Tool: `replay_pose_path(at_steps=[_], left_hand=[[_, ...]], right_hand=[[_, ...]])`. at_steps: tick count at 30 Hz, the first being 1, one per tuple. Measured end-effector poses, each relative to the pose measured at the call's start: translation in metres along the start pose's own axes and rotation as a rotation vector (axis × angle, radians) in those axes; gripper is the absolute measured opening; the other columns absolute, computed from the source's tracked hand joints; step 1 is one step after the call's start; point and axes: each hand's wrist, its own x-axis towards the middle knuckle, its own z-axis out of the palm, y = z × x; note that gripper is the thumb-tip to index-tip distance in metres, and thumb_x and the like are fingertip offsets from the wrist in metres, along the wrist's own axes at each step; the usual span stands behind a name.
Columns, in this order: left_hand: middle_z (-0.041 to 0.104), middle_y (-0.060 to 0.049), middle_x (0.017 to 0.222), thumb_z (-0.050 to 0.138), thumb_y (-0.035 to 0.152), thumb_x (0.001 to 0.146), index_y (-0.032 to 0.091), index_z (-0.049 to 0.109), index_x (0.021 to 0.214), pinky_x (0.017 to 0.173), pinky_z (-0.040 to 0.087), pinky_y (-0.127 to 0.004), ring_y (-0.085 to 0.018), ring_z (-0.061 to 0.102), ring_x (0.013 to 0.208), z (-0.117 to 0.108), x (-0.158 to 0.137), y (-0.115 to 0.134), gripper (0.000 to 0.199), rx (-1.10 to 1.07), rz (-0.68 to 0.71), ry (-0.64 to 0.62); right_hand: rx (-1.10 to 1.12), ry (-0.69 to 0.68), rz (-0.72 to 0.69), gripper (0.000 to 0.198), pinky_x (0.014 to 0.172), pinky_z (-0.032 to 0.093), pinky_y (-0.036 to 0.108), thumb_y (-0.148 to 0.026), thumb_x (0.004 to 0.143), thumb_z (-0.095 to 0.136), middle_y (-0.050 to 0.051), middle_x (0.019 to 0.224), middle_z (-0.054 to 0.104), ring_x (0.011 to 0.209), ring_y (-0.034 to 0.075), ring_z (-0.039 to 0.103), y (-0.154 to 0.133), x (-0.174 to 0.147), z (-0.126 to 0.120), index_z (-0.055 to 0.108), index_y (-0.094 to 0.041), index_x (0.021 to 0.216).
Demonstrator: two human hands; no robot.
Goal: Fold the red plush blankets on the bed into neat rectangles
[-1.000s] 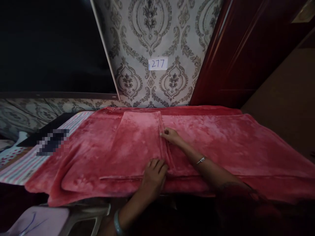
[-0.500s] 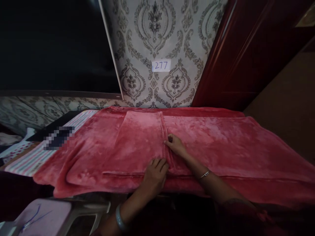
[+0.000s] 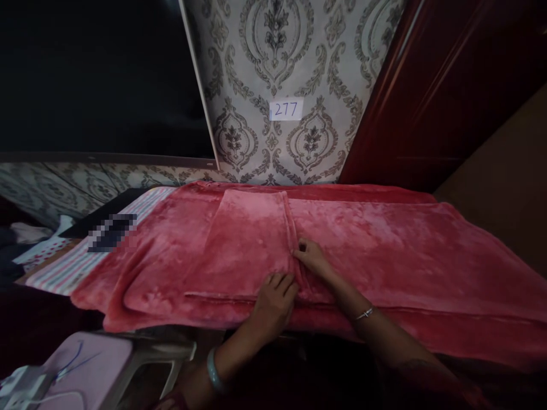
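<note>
A red plush blanket (image 3: 376, 245) lies folded in a long strip on a larger spread of the same red plush. Its left end is doubled over into a rectangular flap (image 3: 248, 239), whose right edge forms a thick fold running away from me. My right hand (image 3: 315, 259) pinches that edge about midway along, thumb and fingertips together. At the near corner of the flap, my left hand (image 3: 277, 299) has its fingers curled over the fabric. The left thumb is hidden from view.
A striped cloth (image 3: 60, 273) with a blurred dark object (image 3: 111, 233) on it lies at the left. Behind stand a large dark screen (image 3: 98, 80) and a patterned wall with a paper label (image 3: 286, 109). A pale stool (image 3: 92, 359) stands below left.
The view has shifted slightly, so everything sits a little further right. My right hand has slid slightly nearer along the fold edge; my left hand stays at the corner.
</note>
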Motion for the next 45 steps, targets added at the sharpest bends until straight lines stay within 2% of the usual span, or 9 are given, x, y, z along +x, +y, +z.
replay_pose_path(at_steps=[10,15,19,22,25,29,35,40,45], left_hand=[[0.072,-0.012,0.110,0.056,0.010,0.089,0.014,0.067,0.109,0.086,0.053,-0.044,-0.026,0.063,0.098,0.001,0.002,0.005,0.024,0.040,-0.037,-0.112],[0.070,-0.011,0.124,0.060,0.019,0.088,0.020,0.064,0.121,0.100,0.052,-0.048,-0.027,0.063,0.114,-0.031,0.006,0.007,0.033,-0.164,-0.102,-0.171],[0.070,-0.009,0.127,0.050,0.027,0.096,0.024,0.063,0.127,0.107,0.049,-0.048,-0.025,0.063,0.120,-0.071,0.010,-0.033,0.034,-0.172,-0.217,-0.113],[0.066,-0.013,0.134,0.049,0.035,0.097,0.021,0.061,0.133,0.111,0.045,-0.052,-0.029,0.059,0.128,-0.093,0.007,-0.079,0.041,0.010,-0.389,-0.117],[0.053,-0.017,0.149,0.057,0.042,0.092,0.018,0.058,0.140,0.116,0.036,-0.059,-0.036,0.045,0.142,-0.095,-0.006,-0.111,0.054,0.168,-0.533,-0.263],[0.039,-0.017,0.159,0.057,0.044,0.091,0.020,0.053,0.146,0.116,0.033,-0.063,-0.039,0.034,0.148,-0.077,-0.026,-0.117,0.059,0.214,-0.567,-0.461],[0.038,-0.016,0.160,0.055,0.048,0.093,0.021,0.054,0.146,0.118,0.031,-0.059,-0.036,0.033,0.149,-0.079,-0.034,-0.123,0.060,0.102,-0.569,-0.486],[0.048,-0.013,0.154,0.050,0.041,0.094,0.017,0.058,0.141,0.122,0.030,-0.047,-0.027,0.043,0.145,-0.092,0.001,-0.177,0.053,-0.126,-0.637,-0.345],[0.061,-0.012,0.143,0.062,0.033,0.088,0.014,0.061,0.135,0.112,0.044,-0.038,-0.025,0.057,0.133,-0.075,0.064,-0.244,0.051,-0.269,-1.004,-0.171]], right_hand=[[-0.010,0.089,-0.011,0.023,0.056,0.031,0.026,-0.044,0.065,0.061,-0.006,0.058,0.047,0.057,0.014,0.042,-0.011,-0.012,0.006,0.048,-0.024,0.065],[-0.062,0.088,-0.027,0.015,0.054,0.032,0.026,-0.034,0.067,0.059,-0.006,0.057,0.050,0.056,0.013,0.045,-0.008,-0.014,0.008,0.049,-0.024,0.065],[-0.007,0.123,-0.054,0.017,0.065,0.046,0.028,-0.030,0.067,0.062,-0.001,0.074,0.065,0.069,0.018,0.059,0.001,-0.013,0.014,0.059,-0.022,0.082],[0.120,0.113,-0.108,0.051,0.087,0.052,0.036,-0.027,0.069,0.062,0.007,0.112,0.071,0.099,0.023,0.067,-0.001,-0.010,0.015,0.058,-0.021,0.119],[0.125,0.094,-0.132,0.073,0.100,0.049,0.040,-0.027,0.069,0.064,0.011,0.133,0.064,0.118,0.027,0.062,-0.011,-0.003,0.012,0.049,-0.020,0.140],[0.058,0.078,-0.079,0.079,0.100,0.049,0.041,-0.027,0.070,0.067,0.012,0.130,0.066,0.115,0.029,0.064,-0.024,0.016,0.005,0.046,-0.017,0.146],[0.102,0.089,0.026,0.079,0.094,0.052,0.041,-0.030,0.075,0.066,0.012,0.122,0.070,0.108,0.027,0.067,-0.021,0.069,0.007,0.044,-0.015,0.149],[0.144,0.143,0.106,0.071,0.093,0.053,0.040,-0.028,0.074,0.067,0.015,0.126,0.069,0.107,0.028,0.069,-0.014,0.122,0.014,0.053,-0.016,0.142],[0.177,0.167,0.053,0.066,0.096,0.052,0.036,-0.024,0.077,0.061,0.011,0.134,0.066,0.116,0.022,0.066,-0.012,0.150,0.027,0.054,-0.020,0.142]])
